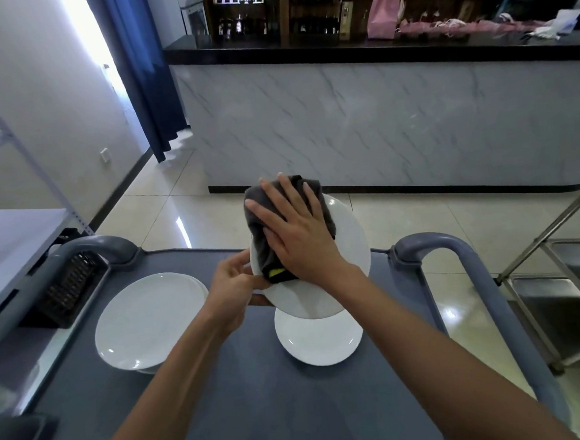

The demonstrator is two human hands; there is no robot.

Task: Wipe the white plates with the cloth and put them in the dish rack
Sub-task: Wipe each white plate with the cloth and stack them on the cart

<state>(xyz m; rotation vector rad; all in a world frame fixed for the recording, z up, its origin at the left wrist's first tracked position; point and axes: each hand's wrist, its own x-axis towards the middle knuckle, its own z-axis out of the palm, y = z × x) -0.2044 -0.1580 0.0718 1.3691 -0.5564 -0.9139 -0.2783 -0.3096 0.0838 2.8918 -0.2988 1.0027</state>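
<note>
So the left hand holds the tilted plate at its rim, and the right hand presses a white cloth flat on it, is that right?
Not quite: the cloth is dark grey with a yellow patch at one corner, not white. The head view shows it. The rest stands: the left hand holds the tilted plate at its rim, and the right hand presses the cloth flat on it.

Glossy beige tile floor point(401, 219), reflecting light. Marble-pattern counter front point(378, 124) at 12 to 2 o'clock, black countertop point(304, 48) above. Dark wooden shelving point(301, 6) with bottles behind it. Blue curtain point(140, 68) at 11 o'clock beside a bright window point(82, 24). White wall point(32, 93) at 10 o'clock. Steel rack frame point(559, 269) at 3 o'clock.
</note>
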